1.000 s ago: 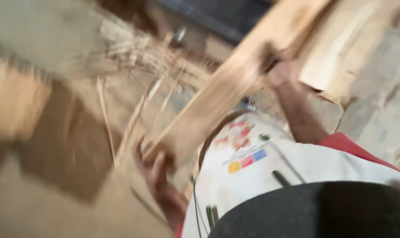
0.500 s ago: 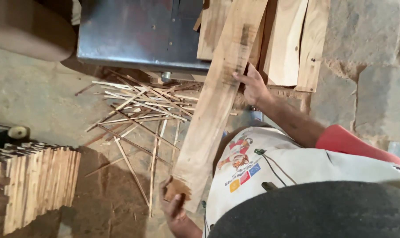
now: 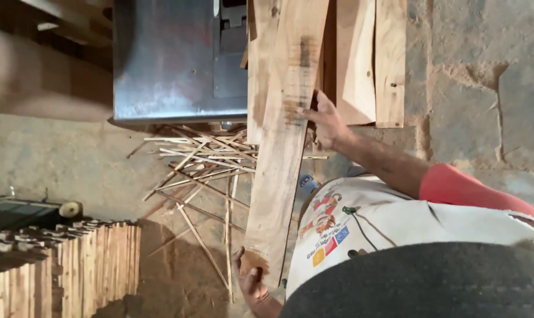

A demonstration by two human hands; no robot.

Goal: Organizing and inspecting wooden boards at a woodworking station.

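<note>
My left hand [image 3: 252,280] grips the near end of the long pale wooden plank [image 3: 282,147] at 6 o'clock; my right hand [image 3: 326,121] clasps its edge at 1 o'clock. Since half a second ago, the plank has swung closer to upright, over the grey metal worktop [image 3: 173,59].

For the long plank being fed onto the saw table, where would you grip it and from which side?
Grip the long plank as shown: the left hand cups its near end from below, and the right hand presses its right edge partway up. It is long and narrow and lies lengthwise toward the metal saw table, so one hand at the end and one on the edge probably keep it from twisting.
</note>
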